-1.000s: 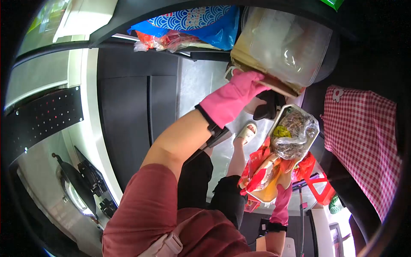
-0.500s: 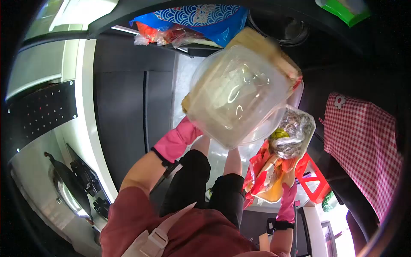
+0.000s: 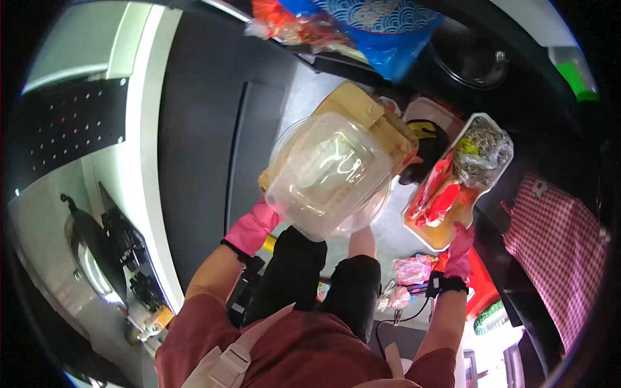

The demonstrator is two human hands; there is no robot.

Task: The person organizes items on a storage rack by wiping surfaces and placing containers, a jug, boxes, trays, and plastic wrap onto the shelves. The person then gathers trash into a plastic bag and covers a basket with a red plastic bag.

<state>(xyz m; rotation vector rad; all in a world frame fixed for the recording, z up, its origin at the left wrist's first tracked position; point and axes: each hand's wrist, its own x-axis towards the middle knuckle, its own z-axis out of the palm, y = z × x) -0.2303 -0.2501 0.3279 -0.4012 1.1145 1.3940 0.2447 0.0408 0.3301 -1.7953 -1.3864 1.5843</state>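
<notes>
My left hand (image 3: pixel 255 227), in a pink rubber glove, grips the lower left edge of a stack. The stack has a clear square plastic container (image 3: pixel 330 174) on top, a round clear rim below it and a folded brown cardboard box (image 3: pixel 352 103) at the back. The fingertips are hidden under it. My right hand (image 3: pixel 460 249), gloved in pink too, is closed on the near right edge of a long white tray (image 3: pixel 424 238). Inside the tray lie red plastic packets (image 3: pixel 436 200) and a clear bag of dark dried stuff (image 3: pixel 482 152).
Blue and red food bags (image 3: pixel 388 35) lie on a shelf at the top. A red checked cloth (image 3: pixel 556 246) hangs at the right. Pink packets (image 3: pixel 414 268) and a red plastic item (image 3: pixel 482 284) are low on the right. Dark cabinet fronts (image 3: pixel 200 129) line the left.
The tray in my right hand has moved right and forward, apart from the stack. The stack sits slightly lower and further left in view. The camera view has shifted.
</notes>
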